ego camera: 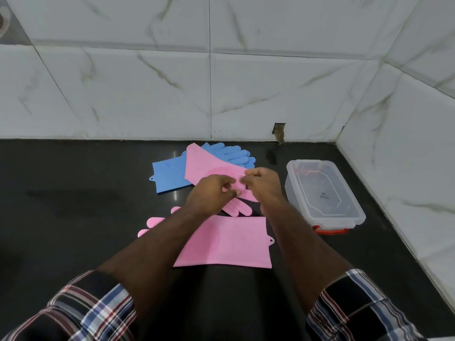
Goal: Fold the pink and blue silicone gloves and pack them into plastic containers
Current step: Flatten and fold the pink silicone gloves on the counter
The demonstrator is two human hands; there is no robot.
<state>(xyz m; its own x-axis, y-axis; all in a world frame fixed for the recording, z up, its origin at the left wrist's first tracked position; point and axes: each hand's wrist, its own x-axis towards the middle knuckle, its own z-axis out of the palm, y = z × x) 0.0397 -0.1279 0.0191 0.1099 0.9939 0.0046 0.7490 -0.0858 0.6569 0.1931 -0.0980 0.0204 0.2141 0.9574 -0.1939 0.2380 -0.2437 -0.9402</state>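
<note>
A pink silicone glove (204, 166) lies slanted on the black counter, its cuff over a blue glove (170, 173) near the wall. My left hand (209, 193) and my right hand (263, 185) both pinch this pink glove at its palm, and its fingers stick out below my hands. A second pink glove (229, 242) lies flat nearer to me, partly under my left forearm, with its fingertips showing at the left. A clear plastic container (325, 193) with its lid on stands to the right.
The black counter (73, 205) meets a white marble-tiled wall at the back and on the right. The container has an orange-red latch (331, 230) on its near end. A small hole shows in the back wall tile (279, 131).
</note>
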